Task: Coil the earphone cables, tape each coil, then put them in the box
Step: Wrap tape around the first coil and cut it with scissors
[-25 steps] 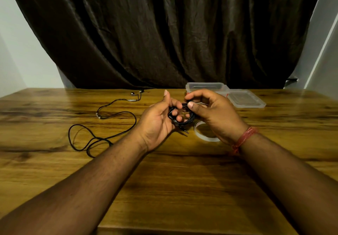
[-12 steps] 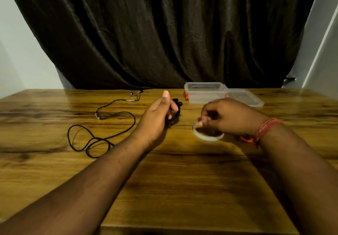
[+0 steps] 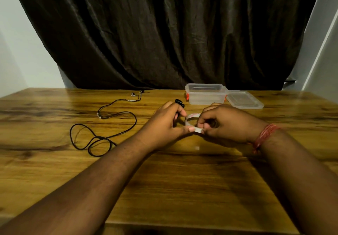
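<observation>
Tape roll point(image 3: 190, 119) between both hands' fingers point(image 3: 200, 125)

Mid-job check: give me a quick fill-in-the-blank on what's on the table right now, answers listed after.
1. The right hand pinches the roll of ____.
2. The left hand holds a coiled black ____.
3. The clear box stands open; its lid lies to its ____.
4. The loose earphone cable lies on the table, still ____.

Missing words: tape; earphone cable; right; uncoiled
</observation>
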Available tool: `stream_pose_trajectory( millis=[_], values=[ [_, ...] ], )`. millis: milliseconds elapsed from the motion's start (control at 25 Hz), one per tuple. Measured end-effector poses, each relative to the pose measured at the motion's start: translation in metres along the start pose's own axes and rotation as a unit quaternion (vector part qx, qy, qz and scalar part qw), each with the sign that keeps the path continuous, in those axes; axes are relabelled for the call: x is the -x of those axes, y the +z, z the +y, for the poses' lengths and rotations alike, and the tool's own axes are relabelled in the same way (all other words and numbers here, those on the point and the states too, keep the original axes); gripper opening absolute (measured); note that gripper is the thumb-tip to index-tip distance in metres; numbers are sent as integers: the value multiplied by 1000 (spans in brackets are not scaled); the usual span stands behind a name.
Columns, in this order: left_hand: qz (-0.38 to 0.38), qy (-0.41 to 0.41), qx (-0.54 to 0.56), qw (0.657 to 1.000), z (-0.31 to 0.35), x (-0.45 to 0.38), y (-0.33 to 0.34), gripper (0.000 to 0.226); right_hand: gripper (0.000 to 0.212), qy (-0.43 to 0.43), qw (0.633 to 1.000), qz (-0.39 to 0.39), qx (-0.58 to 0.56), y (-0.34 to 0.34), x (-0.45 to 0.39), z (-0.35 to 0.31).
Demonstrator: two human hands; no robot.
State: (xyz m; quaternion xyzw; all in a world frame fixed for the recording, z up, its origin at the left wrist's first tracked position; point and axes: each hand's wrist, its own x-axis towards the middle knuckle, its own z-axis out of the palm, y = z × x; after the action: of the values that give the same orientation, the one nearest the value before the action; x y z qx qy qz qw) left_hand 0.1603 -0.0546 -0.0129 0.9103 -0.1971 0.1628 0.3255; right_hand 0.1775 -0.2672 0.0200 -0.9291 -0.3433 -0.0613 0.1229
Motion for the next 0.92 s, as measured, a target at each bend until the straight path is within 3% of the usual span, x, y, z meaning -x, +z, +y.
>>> stream_pose_trajectory(
  millis=[160, 560, 760, 920],
  values=[
    [-19, 24, -35, 999, -3, -3, 1, 44, 12, -53, 998, 35, -16, 4, -3, -10],
    [1, 31, 32, 999, -9, -3, -8, 21, 13, -29, 992, 60, -103, 0, 1, -2],
    [16, -4, 39, 999, -7, -1, -10, 19, 8, -35, 981, 85, -173, 0, 3, 3],
    [11, 25, 38, 999, -6, 0, -10, 15, 10, -32, 960, 105, -258, 1, 2, 7]
  ],
)
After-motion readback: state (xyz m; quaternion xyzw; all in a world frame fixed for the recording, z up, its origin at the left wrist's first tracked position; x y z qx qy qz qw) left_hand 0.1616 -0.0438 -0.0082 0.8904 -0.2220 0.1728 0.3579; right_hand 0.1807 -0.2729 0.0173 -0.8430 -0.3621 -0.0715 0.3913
